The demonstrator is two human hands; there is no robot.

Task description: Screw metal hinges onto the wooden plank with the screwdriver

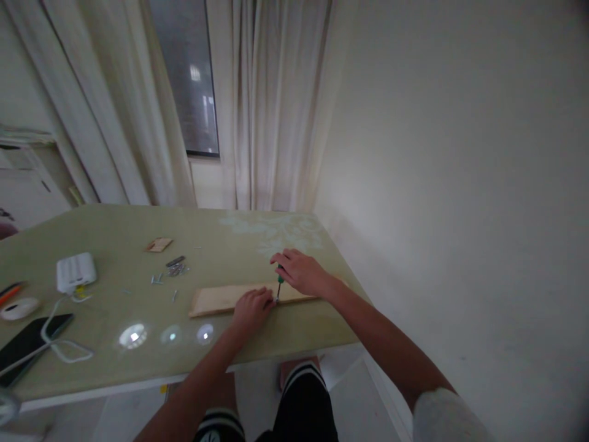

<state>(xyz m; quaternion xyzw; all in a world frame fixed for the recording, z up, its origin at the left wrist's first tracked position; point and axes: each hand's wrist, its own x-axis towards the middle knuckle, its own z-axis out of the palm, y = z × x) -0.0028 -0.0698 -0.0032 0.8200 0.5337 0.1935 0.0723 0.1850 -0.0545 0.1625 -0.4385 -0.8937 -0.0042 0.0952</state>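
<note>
A long pale wooden board lies flat along the near part of the table. My right hand is closed around the top of a screwdriver with a green handle and a thin shaft. The screwdriver stands nearly upright, its tip down at the board's near edge. My left hand rests on the board just left of that tip, fingers bent together and fingertips close to the shaft. Something small and shiny shows at the tip, too small to name, and the fingers partly hide it.
Left of the board lie a pile of screws, dark metal strips, loose screws and a small wooden piece. Farther left are a white box-shaped device, a white cable and a dark phone-like slab. A wall borders the right.
</note>
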